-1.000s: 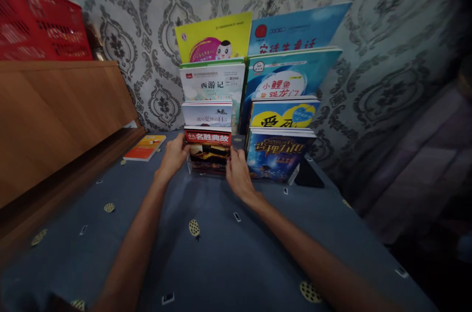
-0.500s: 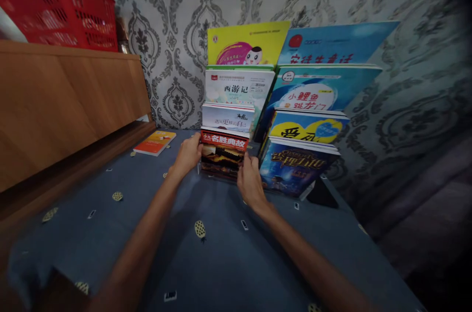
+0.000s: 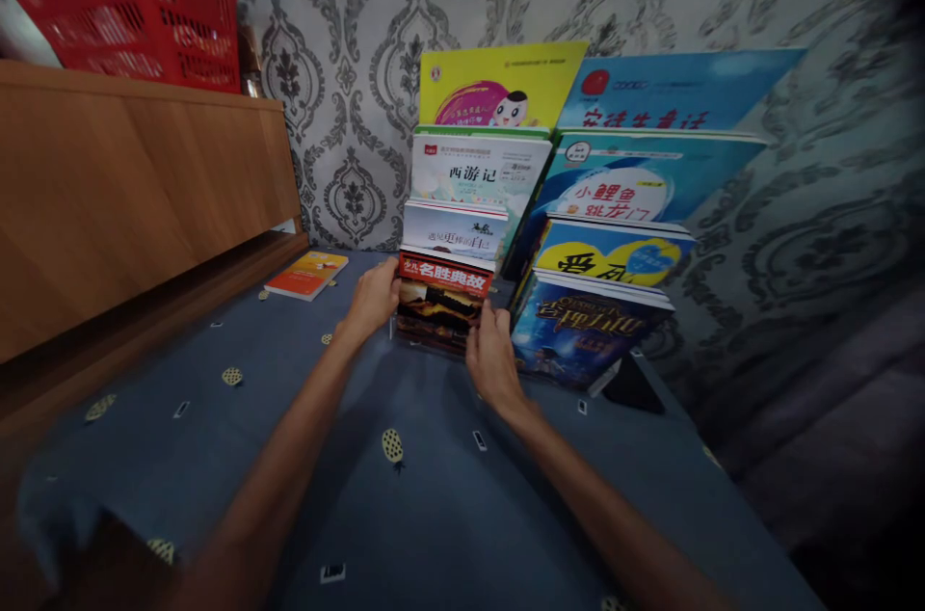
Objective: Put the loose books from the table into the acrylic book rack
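Note:
A book with a red title band and a dark cover (image 3: 442,303) stands at the front of the left row of books. Its left edge is gripped by my left hand (image 3: 374,300), and the lower right edge by my right hand (image 3: 493,358); both sets of fingers are curled, with some tips hidden. Behind it rise a pale blue-white book (image 3: 455,230), a white book (image 3: 477,170) and a yellow book (image 3: 498,81). Just right of my right hand, a dark blue book (image 3: 578,332) fronts the second row.
An orange book (image 3: 307,275) lies flat on the blue patterned cloth (image 3: 303,457). At the left is a wooden cabinet (image 3: 145,197) bearing a red basket (image 3: 180,23). In the right row stand a yellow-and-blue book (image 3: 614,250) and taller blue books (image 3: 650,172). Patterned wallpaper (image 3: 354,110) backs everything.
The view has shifted slightly, so the books appear a little further right. Both hands keep their places on the sides of the dark book.

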`<state>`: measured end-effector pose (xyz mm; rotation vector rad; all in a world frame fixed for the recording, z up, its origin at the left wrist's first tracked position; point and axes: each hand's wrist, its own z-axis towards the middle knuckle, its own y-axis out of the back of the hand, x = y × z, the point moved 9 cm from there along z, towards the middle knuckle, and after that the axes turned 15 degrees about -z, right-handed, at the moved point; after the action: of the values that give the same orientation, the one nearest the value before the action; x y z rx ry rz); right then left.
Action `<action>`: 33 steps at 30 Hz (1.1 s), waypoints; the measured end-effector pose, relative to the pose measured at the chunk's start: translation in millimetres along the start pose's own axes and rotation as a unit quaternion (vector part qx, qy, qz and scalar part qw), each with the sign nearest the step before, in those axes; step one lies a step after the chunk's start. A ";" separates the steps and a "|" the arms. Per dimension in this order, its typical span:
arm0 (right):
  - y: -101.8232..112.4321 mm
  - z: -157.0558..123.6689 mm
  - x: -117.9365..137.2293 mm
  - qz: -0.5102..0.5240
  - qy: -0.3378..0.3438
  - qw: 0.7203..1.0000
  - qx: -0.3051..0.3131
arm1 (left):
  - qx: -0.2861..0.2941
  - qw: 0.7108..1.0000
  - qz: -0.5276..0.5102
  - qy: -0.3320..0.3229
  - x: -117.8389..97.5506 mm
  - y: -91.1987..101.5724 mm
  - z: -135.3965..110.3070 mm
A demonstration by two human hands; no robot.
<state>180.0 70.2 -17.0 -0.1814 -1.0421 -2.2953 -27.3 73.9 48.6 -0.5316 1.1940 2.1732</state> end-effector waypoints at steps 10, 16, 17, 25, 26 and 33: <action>3.1 -0.1 3.7 0.007 0.015 1.000 0.003 | -0.004 1.000 -0.010 -0.005 0.1 -0.3 0.4; 1.8 0.4 0.4 0.015 0.007 1.000 0.002 | -0.003 0.999 -0.030 -0.011 2.5 1.3 0.7; 1.6 0.8 -0.1 0.016 0.007 1.000 0.005 | 0.001 0.999 -0.036 -0.013 3.3 1.2 1.0; 3.5 2.4 -0.9 0.027 0.010 0.999 0.015 | 0.020 0.999 -0.043 -0.020 8.5 2.2 4.2; 3.4 2.2 -1.1 0.026 0.009 0.999 0.017 | 0.024 0.998 -0.045 -0.022 8.4 2.4 4.3; 5.3 -0.6 -2.0 0.018 0.013 1.000 0.010 | 0.029 0.998 -0.044 -0.028 7.6 7.3 5.6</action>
<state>184.8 68.0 -14.7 -0.1605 -1.0399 -2.2488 -38.2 78.0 51.4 -0.4871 1.1782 2.0589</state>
